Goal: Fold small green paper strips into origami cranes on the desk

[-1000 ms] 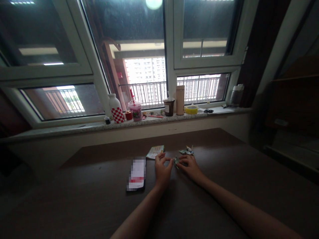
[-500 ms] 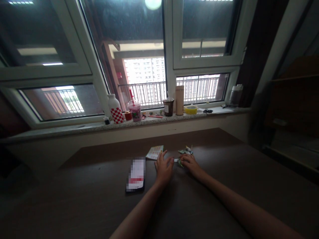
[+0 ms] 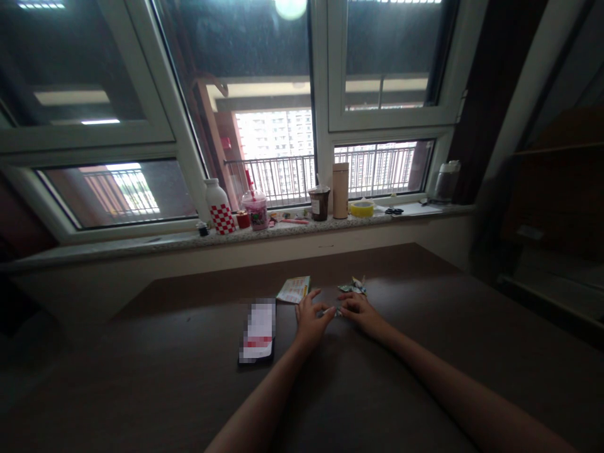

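My left hand [image 3: 311, 319] is on the dark table, its thumb and forefinger closed on the near side of a small white-and-green piece [image 3: 338, 312]. Opposite it, my right hand [image 3: 361, 313] pinches the same piece from the right with bent fingers. The piece is mostly hidden by fingertips, and its kind is too small to tell. Just beyond my right hand lies a crumpled green-and-white paper-like bundle [image 3: 353, 287]. A printed sheet or booklet [image 3: 293, 290] lies beyond my left hand. To the left of that hand rests a phone [image 3: 257, 332], its screen blurred out.
The brown table [image 3: 189, 365] ends at a far edge below the stone windowsill [image 3: 283, 228]. On the sill stand a checkered bottle [image 3: 219, 207], a pink drink cup [image 3: 255, 209], a dark drink cup [image 3: 319, 202], a tan flask [image 3: 340, 190], yellow tape [image 3: 362, 209] and scissors [image 3: 394, 211].
My left thumb has shifted slightly right and nearer, closer to my right fingertips. The small piece between the hands shows less of its green part now. The phone and booklet stay put.
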The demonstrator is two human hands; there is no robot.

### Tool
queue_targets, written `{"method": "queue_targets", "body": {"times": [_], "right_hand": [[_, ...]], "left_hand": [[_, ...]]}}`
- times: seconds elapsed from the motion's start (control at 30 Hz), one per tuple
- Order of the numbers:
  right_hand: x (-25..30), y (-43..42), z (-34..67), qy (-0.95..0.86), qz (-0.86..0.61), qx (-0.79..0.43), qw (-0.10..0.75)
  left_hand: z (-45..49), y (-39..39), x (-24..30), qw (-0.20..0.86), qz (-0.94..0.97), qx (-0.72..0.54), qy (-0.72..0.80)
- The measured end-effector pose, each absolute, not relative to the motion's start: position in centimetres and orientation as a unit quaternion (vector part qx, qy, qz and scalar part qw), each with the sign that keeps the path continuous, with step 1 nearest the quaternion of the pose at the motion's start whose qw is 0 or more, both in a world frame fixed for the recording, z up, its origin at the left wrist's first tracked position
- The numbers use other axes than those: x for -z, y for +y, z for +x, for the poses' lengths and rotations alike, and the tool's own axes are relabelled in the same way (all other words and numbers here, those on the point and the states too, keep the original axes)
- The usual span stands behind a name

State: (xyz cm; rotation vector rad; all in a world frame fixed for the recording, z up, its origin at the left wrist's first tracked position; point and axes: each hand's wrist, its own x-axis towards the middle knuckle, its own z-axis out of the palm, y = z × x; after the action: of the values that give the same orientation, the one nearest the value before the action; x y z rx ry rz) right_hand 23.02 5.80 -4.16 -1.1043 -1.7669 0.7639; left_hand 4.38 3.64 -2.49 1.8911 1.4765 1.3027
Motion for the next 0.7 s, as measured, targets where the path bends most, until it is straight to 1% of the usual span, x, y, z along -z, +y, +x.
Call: {"method": "queue_targets", "body": {"times": [0.7], "right_hand": [[4.49,6.05,23.4,-0.733,-0.433,-0.328,0.408]], "left_hand": [[4.39,3.3,2.48,0.195,0.698,-0.447,0.524]]}}
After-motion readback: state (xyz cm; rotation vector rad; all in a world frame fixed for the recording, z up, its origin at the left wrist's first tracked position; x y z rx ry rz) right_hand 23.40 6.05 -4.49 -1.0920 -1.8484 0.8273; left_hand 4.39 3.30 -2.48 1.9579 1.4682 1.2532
